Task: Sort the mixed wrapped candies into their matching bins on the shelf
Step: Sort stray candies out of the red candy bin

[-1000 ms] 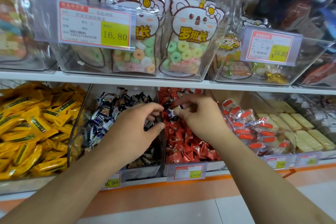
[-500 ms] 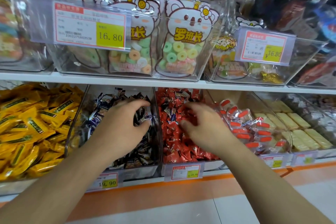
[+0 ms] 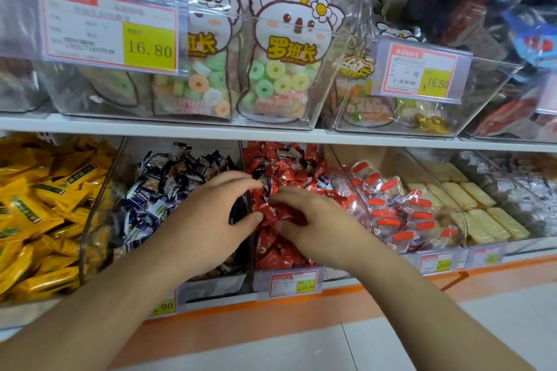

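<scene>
Reaching: both bare hands dig into the clear plastic bin of red foil-wrapped candies [image 3: 281, 250] on the lower shelf.
Left hand: the left hand [image 3: 208, 220] arches over the divider from the neighbouring bin, its fingertips [image 3: 256, 182] touching a small dark-blue crinkled wrapper [image 3: 265, 182] atop the red pile, its thumb pressing a red wrapper lower down; whether the fingers actually pinch the blue piece cannot be told.
Right hand: the right hand [image 3: 316, 220] lies palm-down on the red heap, fingers bent into the glossy wrappers; whether it holds one is hidden.
Strays: more dark-blue wrappers [image 3: 286, 151] sit mixed among the red ones near the back of that bin.
Next bin left: a clear bin heaped with dark-blue and white twisted wrappers [image 3: 162, 187], shiny and creased.
Far left: flat yellow pillow packs [image 3: 45, 205] with dark green bands, piled loosely.
Right side: clear sachets with red-orange ends [image 3: 391, 208], then pale yellow rectangular bars [image 3: 476, 205] laid in rows.
Labels: a red-bordered price tag with a yellow panel [image 3: 294, 281] is clipped to the front of the red bin.
Upper shelf: transparent bear-shaped pouches of pastel ring candies [image 3: 280, 69] stand upright in a clear tub behind a large price card [image 3: 108, 30] reading 16.80.
Floor: an orange band [image 3: 301, 298] edges the white shelf base.
</scene>
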The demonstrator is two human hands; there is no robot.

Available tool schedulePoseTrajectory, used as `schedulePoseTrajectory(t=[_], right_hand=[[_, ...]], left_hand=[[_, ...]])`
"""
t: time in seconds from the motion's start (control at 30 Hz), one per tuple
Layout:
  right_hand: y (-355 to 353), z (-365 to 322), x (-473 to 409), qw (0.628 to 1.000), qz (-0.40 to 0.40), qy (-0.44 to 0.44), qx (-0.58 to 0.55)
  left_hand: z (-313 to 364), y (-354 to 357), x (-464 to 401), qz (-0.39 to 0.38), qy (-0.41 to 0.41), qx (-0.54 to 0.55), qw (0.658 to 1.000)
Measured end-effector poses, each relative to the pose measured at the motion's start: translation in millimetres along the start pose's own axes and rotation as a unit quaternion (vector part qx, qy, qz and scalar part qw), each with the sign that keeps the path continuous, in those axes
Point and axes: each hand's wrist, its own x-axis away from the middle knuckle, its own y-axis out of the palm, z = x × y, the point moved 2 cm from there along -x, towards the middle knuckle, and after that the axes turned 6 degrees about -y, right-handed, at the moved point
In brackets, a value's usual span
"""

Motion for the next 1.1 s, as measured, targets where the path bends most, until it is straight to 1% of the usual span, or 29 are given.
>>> schedulePoseTrajectory(t=[0.1,0.13,0.17,0.23,0.33,0.37,0.5,0.63,0.7,0.83,0.87,0.93,1.0,1.1], right_hand=[[-8,8,-6,0.996,0.085,0.0,0.006],[-8,10,-9,0.995,0.096,-0.003,0.007],[-7,11,-12,0.996,0.093,-0.014,0.004],[0,9,-16,0.997,0.056,-0.058,0.001],[12,9,-21,0.992,0.014,-0.109,0.059],[11,11,-21,0.991,0.013,-0.107,0.075],[-3,20,-22,0.991,0.004,-0.051,0.121],[-13,16,-20,0.985,-0.015,-0.015,0.173],[-14,14,-22,0.987,0.01,-0.013,0.161],[-8,9,-31,0.991,0.119,-0.011,0.064],[-4,7,-34,0.991,0.125,-0.01,0.045],[7,7,-40,0.994,0.105,-0.018,0.03],[18,14,-45,0.995,0.083,-0.021,0.054],[21,24,-52,0.99,0.094,0.005,0.105]], left_hand=[[-1,0,-1,0.0,-0.001,0.004,1.0],[-2,1,-1,0.001,-0.001,0.004,1.0],[-2,1,-1,0.003,-0.001,0.003,1.0],[-3,1,-1,0.005,0.001,0.005,1.0],[-5,1,-1,0.001,-0.001,0.008,1.0],[-5,0,-1,-0.001,-0.002,0.008,1.0],[-6,-1,-1,-0.007,-0.001,0.009,1.0],[-6,-1,-1,-0.011,-0.003,0.005,1.0],[-5,-1,-1,-0.011,-0.004,0.003,1.0],[-2,-1,1,-0.007,-0.008,0.004,1.0],[-2,-1,1,-0.006,-0.009,0.006,1.0],[0,-1,0,-0.007,-0.012,0.01,1.0],[0,0,1,-0.01,-0.017,0.01,1.0],[-1,0,2,-0.013,-0.017,0.009,1.0]])
